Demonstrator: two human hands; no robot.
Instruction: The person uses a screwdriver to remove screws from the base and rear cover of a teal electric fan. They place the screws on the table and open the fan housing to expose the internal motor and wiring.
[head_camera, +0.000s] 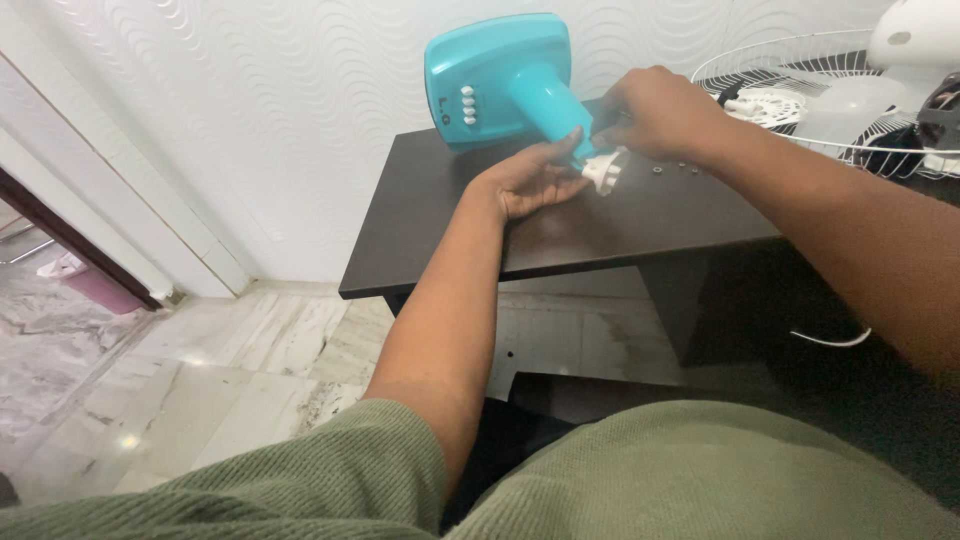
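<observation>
A turquoise fan base (500, 75) lies tipped on its side at the far edge of the dark tabletop (640, 215), its neck pointing toward the near right. The left hand (530, 178) lies palm up under the end of the neck, fingers loosely curled and touching the white plastic fitting (603, 172) there. The right hand (655, 110) comes in from the right and closes over the neck just above that fitting. A few small screws (672, 169) lie on the tabletop just right of the hands. Farther right sit a white wire fan guard (800, 60) and a white fan motor housing (915, 35).
</observation>
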